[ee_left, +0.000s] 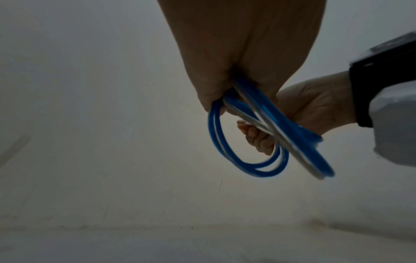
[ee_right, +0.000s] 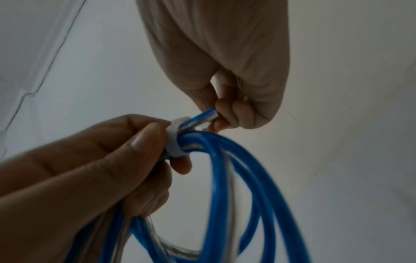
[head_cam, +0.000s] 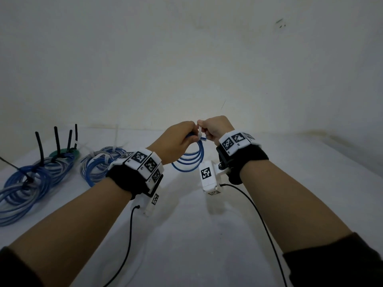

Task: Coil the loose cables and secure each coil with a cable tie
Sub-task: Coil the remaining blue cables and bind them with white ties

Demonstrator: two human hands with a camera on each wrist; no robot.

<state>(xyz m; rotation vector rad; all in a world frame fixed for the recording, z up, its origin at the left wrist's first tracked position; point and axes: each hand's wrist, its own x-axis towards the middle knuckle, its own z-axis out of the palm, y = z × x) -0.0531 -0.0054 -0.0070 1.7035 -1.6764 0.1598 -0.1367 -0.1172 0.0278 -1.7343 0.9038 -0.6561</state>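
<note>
Quick count: two hands, left hand [head_cam: 178,139] and right hand [head_cam: 215,127], sharing one blue coil [head_cam: 190,158] with one white tie [ee_right: 176,140] around it. On the desk [head_cam: 186,235] there's a heap of tied coils [head_cam: 37,179], can't separate them cleanly, with four black tie tails [head_cam: 57,141] sticking up.

Both wrists wear black straps [head_cam: 246,160] with white checker-marked blocks [head_cam: 143,162], trailing thin black cables [head_cam: 129,241].

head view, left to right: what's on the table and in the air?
Coils tied with black ties → coil with white ties → left hand → blue coil → right hand.
</note>
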